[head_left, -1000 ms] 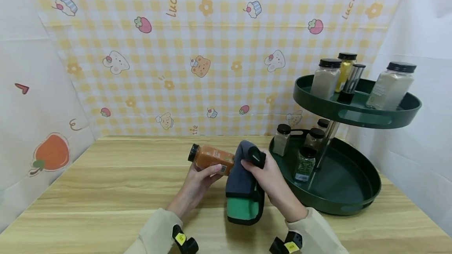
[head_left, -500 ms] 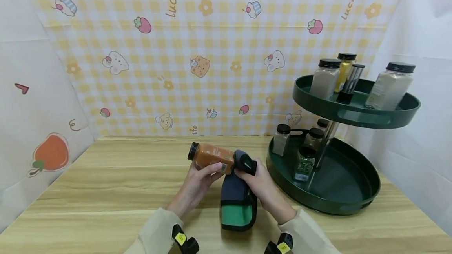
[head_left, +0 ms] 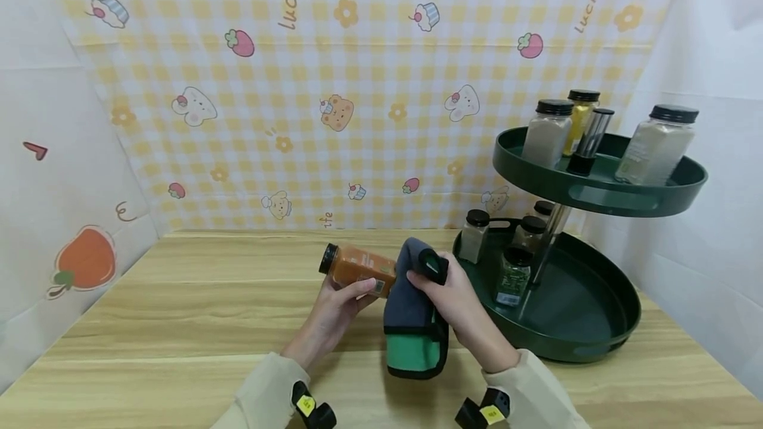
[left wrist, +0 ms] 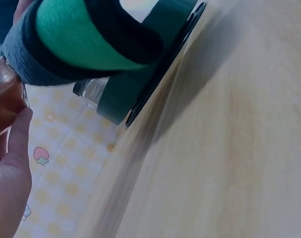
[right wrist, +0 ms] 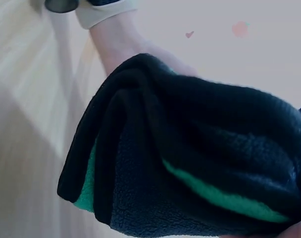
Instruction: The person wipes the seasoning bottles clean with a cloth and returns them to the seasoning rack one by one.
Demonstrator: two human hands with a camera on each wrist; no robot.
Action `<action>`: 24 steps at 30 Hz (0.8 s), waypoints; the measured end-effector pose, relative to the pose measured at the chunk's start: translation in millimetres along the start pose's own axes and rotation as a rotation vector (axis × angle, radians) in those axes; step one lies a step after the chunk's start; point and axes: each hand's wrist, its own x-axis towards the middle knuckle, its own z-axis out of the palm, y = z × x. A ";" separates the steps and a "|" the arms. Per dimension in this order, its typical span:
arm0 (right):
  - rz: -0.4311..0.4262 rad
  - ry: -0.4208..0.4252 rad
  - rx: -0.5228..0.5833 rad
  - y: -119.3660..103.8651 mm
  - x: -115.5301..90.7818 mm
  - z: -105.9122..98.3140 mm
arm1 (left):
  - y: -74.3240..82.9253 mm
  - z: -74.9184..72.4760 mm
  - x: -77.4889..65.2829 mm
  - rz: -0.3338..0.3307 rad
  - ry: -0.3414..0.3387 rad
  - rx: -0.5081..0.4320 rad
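My left hand (head_left: pixel 335 306) grips a clear spice jar (head_left: pixel 360 270) of orange-brown powder, tilted on its side with its black cap to the left. A folded cloth (head_left: pixel 412 310), dark grey-blue and green with black edging, hangs from my right hand (head_left: pixel 447 290), which pinches its upper part. The cloth's upper edge meets the jar's base end. In the left wrist view the same cloth (left wrist: pixel 76 39) touches the end of the jar (left wrist: pixel 9 101). The cloth (right wrist: pixel 190 163) fills most of the right wrist view and hides most of the jar there.
A two-tier dark green rack (head_left: pixel 596 343) stands on the wooden table (head_left: pixel 208 323) at the right. Its upper tray (head_left: pixel 536 171) bears several black-capped jars; several smaller ones, including a jar of green herbs (head_left: pixel 514 278), stand in the lower tray. A patterned cloth backdrop (head_left: pixel 381 65) hangs behind.
My right hand has moved the cloth down and left along the jar's base end, then back up and right. My left hand and the jar have barely moved.
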 end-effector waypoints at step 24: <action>0.023 -0.042 0.006 -2.9 -0.3 -2.4 | 2.5 0.3 -1.6 -0.003 0.000 0.014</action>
